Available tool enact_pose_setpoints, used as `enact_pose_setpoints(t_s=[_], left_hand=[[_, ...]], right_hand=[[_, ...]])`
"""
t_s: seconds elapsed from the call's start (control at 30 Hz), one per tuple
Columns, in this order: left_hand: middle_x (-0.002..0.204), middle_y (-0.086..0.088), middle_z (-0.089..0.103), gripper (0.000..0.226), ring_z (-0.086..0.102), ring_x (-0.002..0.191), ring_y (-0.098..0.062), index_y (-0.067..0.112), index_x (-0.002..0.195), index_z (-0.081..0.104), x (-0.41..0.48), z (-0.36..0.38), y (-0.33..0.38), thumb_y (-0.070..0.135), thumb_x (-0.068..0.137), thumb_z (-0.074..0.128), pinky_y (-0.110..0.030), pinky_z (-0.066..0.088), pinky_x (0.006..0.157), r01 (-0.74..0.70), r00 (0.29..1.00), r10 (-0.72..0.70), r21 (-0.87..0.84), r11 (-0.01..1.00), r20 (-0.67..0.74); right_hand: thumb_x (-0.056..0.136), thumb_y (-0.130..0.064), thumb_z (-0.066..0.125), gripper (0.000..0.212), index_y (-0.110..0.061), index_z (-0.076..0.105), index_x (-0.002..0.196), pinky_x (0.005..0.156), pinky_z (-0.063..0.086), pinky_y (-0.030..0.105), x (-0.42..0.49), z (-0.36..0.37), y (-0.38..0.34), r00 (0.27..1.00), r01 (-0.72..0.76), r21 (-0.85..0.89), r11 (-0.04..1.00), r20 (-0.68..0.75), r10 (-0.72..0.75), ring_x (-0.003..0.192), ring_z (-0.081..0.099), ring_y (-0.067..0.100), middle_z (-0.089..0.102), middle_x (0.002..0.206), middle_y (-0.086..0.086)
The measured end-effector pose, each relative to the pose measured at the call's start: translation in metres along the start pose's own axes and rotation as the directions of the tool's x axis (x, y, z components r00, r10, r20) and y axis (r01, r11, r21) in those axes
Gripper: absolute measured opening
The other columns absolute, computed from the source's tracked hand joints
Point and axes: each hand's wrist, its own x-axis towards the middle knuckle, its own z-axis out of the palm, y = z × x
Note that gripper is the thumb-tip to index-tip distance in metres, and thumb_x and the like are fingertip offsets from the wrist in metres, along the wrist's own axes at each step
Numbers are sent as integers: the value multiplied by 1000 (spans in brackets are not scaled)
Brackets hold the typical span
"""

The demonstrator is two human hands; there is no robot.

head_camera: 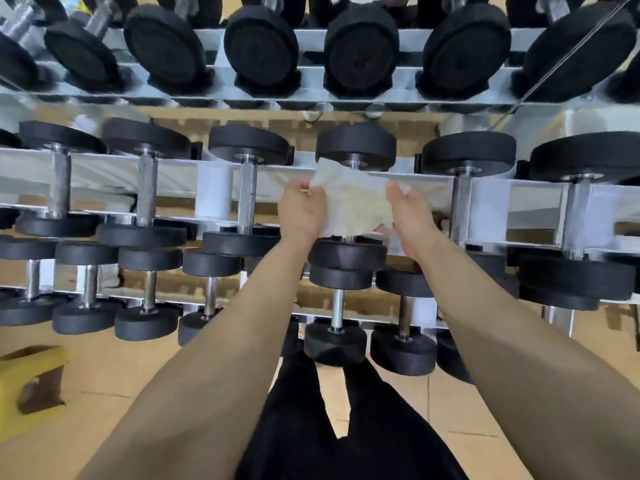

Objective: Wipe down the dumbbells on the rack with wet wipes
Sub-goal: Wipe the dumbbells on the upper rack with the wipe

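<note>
A white wet wipe is stretched between my two hands above the middle shelf of the rack. My left hand pinches its left edge and my right hand holds its right edge. The wipe covers the handle of a black dumbbell, whose far head shows above the wipe and whose near head shows below it. Black dumbbells with chrome handles fill the rack on both sides, such as one to the left and one to the right.
A mirror behind the rack reflects a row of dumbbell heads at the top. A lower shelf holds smaller dumbbells close to my legs. A yellow box sits on the wooden floor at the lower left.
</note>
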Motion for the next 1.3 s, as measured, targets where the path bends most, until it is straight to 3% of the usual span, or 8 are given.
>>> enact_pose_setpoints(t_s=[0.33, 0.53, 0.63, 0.77, 0.93, 1.03, 1.17, 1.3], left_hand=[[99, -3, 68, 22, 63, 94, -29, 16, 116, 55, 44, 22, -32, 32, 101, 50, -38, 51, 83, -78, 986, 33, 279, 957, 161], [107, 6, 62, 9, 59, 98, -16, 24, 109, 51, 27, 19, -32, 27, 101, 54, -30, 47, 87, -7, 997, 13, 80, 997, -76], [113, 7, 59, 14, 56, 97, -8, 20, 113, 55, 13, 24, -35, 17, 99, 53, -16, 40, 80, 8, 977, -30, -106, 994, -210], [110, 6, 59, 15, 54, 89, -1, 18, 112, 57, 6, 38, -38, 13, 98, 52, -17, 38, 81, 59, 962, -115, -224, 973, -248], [111, 4, 61, 11, 54, 89, 1, 20, 108, 56, 8, 40, -39, 19, 101, 49, -23, 37, 83, 79, 962, -135, -228, 970, -239], [108, 3, 62, 11, 55, 90, -8, 21, 104, 57, 9, 41, -39, 22, 102, 46, -25, 38, 82, 96, 962, -150, -231, 968, -227], [104, 4, 61, 12, 57, 93, -13, 28, 92, 54, 8, 41, -37, 24, 101, 46, -33, 43, 83, 103, 966, -153, -232, 967, -210], [104, 3, 60, 13, 55, 96, -14, 25, 95, 54, 7, 41, -37, 25, 104, 44, -31, 41, 84, 72, 969, -121, -224, 972, -213]], right_hand=[[105, -40, 49, 34, -18, 53, 79, 68, 32, 28, 60, 7, 14, 928, 194, -588, 785, -148, -341, 81, 56, 23, 59, 84, 5], [98, -15, 49, 28, -9, 57, 124, 100, 43, 38, 37, 15, 9, 805, 91, -533, 841, -458, -378, 117, 53, 30, 59, 125, 12], [93, -29, 58, 44, -8, 55, 131, 107, 40, 37, 18, 40, 10, 824, 215, -606, 766, -308, -475, 122, 49, 27, 55, 129, 10], [63, -60, 71, 98, -7, 43, 141, 101, 50, 44, 29, 84, 1, 985, -56, -284, 957, -170, 7, 119, 56, 28, 55, 132, 10], [56, -40, 91, 73, -13, 65, 117, 89, 59, 44, 64, 90, -5, 976, -202, 18, 979, -74, 203, 94, 71, 25, 74, 104, 7], [74, -27, 88, 48, -12, 70, 116, 95, 57, 51, 72, 72, -3, 915, -360, 156, 920, 251, 315, 106, 72, 31, 74, 117, 13], [100, -12, 47, 34, -12, 62, 130, 99, 55, 42, 75, 56, 4, 780, -405, 217, 888, 589, 212, 122, 65, 26, 69, 129, 11], [89, -15, 66, 16, -15, 78, 99, 76, 60, 34, 82, 55, 13, 777, -379, 269, 886, 613, 146, 83, 73, 18, 74, 85, 2]])
